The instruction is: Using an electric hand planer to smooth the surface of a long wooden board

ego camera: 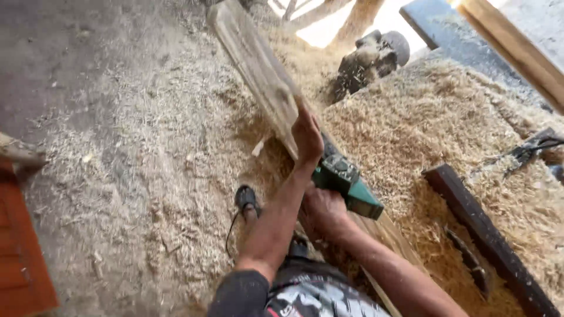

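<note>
Plank (pixel 258 70): long, pale, dusty; long axis running from lower right near the body up and away to upper left, far end at the top edge of view. Near end hidden behind the arms.

Left hand (pixel 306 136): laid on the plank's right edge about midway along, fingers curled over the wood; grip closed on the plank, steadying it. Nearer of the two hands to the plank's far end.

Planer (pixel 343 182): green and black power tool, seated on the plank just below the left hand, nose pointing up along the plank's axis. Unplaned length of plank lying ahead of the tool, up and to the left.

Right hand (pixel 322 210): behind the planer, toward the body, wrapped on its rear handle; grip clamped on the tool, fingers mostly hidden under the housing.

Shavings (pixel 423 123): thick pale drift over the floor to the right and under the plank, thinner scatter to the left.

Dark beam (pixel 487 235): lying on the shavings at right, apart from the plank, roughly parallel to it.

Foot (pixel 247 199): dark shoe on the floor just left of the left forearm.

Red panel (pixel 20 246): at the left edge, well apart.

Dark machine (pixel 370 58): beyond the plank at top, half buried in shavings; kind not clear.
</note>
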